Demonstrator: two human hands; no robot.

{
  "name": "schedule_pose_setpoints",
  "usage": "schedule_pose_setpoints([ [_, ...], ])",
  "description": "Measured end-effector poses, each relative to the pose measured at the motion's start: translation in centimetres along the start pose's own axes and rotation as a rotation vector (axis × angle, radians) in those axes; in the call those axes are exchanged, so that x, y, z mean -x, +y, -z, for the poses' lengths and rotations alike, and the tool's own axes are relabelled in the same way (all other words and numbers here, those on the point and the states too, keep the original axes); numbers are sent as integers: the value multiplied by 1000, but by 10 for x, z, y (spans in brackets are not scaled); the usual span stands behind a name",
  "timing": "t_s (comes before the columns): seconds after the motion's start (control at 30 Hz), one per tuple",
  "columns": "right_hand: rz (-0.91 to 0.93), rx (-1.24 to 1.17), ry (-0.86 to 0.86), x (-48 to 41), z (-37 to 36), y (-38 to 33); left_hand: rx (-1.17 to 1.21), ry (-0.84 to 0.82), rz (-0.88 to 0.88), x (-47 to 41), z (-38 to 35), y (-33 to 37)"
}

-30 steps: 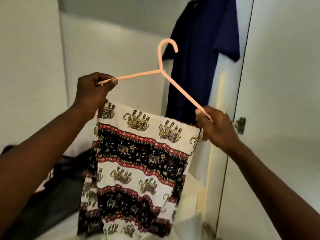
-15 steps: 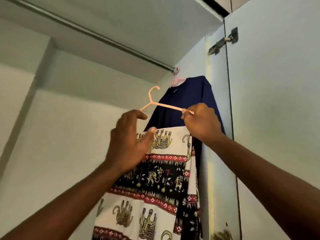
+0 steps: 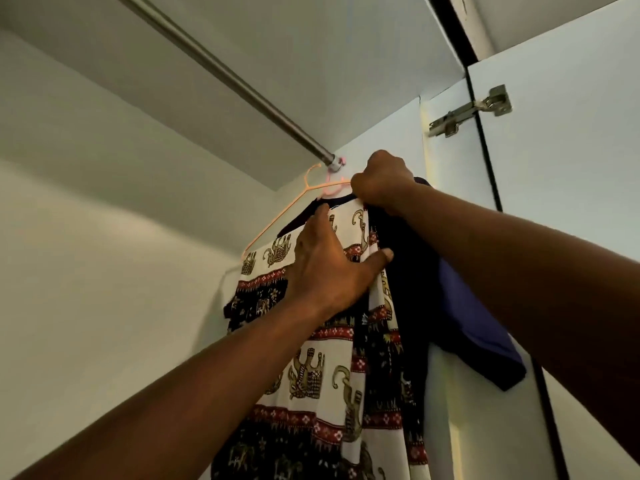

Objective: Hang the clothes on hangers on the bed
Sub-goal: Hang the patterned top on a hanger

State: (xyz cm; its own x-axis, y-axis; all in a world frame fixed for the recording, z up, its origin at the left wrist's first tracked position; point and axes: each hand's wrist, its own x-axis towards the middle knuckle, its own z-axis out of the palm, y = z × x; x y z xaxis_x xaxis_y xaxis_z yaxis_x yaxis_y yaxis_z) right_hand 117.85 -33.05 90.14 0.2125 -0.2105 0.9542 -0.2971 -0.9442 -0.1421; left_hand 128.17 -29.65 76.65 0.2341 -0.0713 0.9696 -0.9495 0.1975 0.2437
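A white, black and red cloth with an elephant print (image 3: 322, 368) hangs from a peach plastic hanger (image 3: 277, 220). The hanger's hook (image 3: 310, 173) is just below the right end of the metal wardrobe rail (image 3: 221, 69); whether it rests on the rail I cannot tell. My right hand (image 3: 382, 183) grips the hanger's right end. My left hand (image 3: 329, 265) lies flat on the cloth near its top, fingers spread. Behind the cloth a dark blue garment (image 3: 460, 303) hangs on a pink hanger (image 3: 334, 187) on the same rail.
The wardrobe's white back wall and top panel surround the rail. The open door (image 3: 571, 202) stands on the right, with a metal hinge (image 3: 467, 110) near its top. The rail to the left of the hangers carries nothing.
Both hands have raised the peach hanger and cloth up to the rail's right end. My left hand has left the hanger's left end and now presses on the cloth.
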Motion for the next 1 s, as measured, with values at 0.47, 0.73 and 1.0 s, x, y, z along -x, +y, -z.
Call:
schedule_pose_setpoints([
  [0.47,-38,63,202,-18,-11,30,119,-169,-140,26,-34,-45],
  [0.73,-22,152,218,34,7,24,201,-275,-108,87,-35,-41],
  [1.0,207,383,165,155,77,64,53,-157,-129,144,-17,-4],
])
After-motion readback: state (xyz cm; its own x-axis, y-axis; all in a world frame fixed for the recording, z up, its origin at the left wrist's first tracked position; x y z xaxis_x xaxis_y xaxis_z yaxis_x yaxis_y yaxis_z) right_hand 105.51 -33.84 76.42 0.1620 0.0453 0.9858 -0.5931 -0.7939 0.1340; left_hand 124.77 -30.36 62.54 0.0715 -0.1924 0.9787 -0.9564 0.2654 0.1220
